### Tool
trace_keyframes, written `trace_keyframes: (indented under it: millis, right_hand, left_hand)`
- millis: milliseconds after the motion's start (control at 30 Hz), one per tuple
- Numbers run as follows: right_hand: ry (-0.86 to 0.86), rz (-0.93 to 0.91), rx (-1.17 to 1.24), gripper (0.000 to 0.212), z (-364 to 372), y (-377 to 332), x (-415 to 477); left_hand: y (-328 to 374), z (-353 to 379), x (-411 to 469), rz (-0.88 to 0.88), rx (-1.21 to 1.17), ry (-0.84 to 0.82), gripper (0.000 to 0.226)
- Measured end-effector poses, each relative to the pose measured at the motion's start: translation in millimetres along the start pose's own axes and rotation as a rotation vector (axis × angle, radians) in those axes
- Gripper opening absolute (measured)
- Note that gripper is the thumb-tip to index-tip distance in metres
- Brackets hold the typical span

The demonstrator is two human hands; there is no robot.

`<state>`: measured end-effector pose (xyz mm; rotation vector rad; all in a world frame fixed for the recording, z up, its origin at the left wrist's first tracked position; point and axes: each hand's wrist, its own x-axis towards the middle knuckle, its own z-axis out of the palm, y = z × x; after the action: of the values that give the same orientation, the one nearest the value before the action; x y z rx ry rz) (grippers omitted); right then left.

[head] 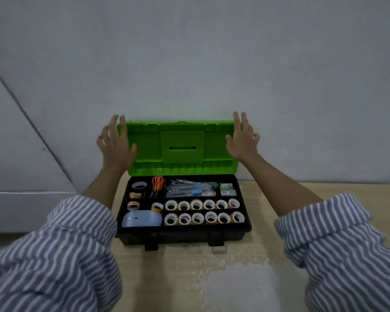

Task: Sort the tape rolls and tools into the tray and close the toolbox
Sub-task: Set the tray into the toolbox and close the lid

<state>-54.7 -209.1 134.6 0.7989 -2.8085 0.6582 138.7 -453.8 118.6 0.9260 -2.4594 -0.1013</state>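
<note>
Two hands are raised to the upright green lid (181, 149) of the toolbox (182, 240), which stands on the tabletop (291, 199). There is one hand at each end of the lid's long axis, which runs from 9 o'clock to 3 o'clock across the view. The left hand (116, 143) sits at the lid's 10 o'clock corner and the right hand (242, 140) at its 2 o'clock corner, so neither is nearer. The lid stands between them, at 12 o'clock from the black tray (185, 228) and close to the wall (189, 64). Neither grip has closed: the fingers are straight and spread, tips over the lid's top edge and thumbs across its near face (whether the palms press the plastic cannot be told). Nothing is held. Tape rolls (196, 204) sit in two rows in the tray and orange-handled scissors (158, 183) lie toward its 11 o'clock part, so sorting looks finished. The coming move probably swings the lid down toward 6 o'clock, pivoting on the box's far edge.
</note>
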Motion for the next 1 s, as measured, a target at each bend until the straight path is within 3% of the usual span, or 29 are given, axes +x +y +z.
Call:
trace_keyframes:
  millis: [133,200,300,433,667,733,833,1000]
  right_hand:
    - [-0.217,0.006,-0.12,0.064,1.2,-1.2,16.1]
    - [-0.165,-0.018,-0.135,0.057,1.5,0.3,15.1]
    - [0.091,-0.047,-0.063,0.045,4.1,2.4,1.4]
    - [0.363,-0.048,0.109,0.038,17.5,11.5,-40.2]
    - [0.356,-0.065,0.369,0.056,69.3,38.3,-145.2]
    - [0.313,-0.103,0.351,0.059,76.2,47.2,-163.5]
    - [0.212,-0.104,0.302,0.073,83.6,58.7,-184.1]
    - [-0.041,-0.127,0.174,0.093,91.6,77.3,-204.6]
  left_hand:
    - [6.9,2.7,27.3,0.028,0.162,-0.329,0.08]
    - [6.0,5.4,25.9,0.025,0.146,-0.367,0.071]
    - [3.6,2.9,3.9,0.048,0.081,-0.101,0.056]
    - [-6.3,2.4,-29.1,0.208,0.114,0.255,0.041]
    - [-31.0,15.7,-108.2,0.359,-0.099,0.28,0.045]
    - [-34.8,22.5,-131.9,0.358,-0.068,0.225,0.054]
    - [-38.9,29.7,-160.4,0.304,0.033,0.01,0.064]
    - [-42.8,38.9,-192.8,0.273,0.145,-0.281,0.058]
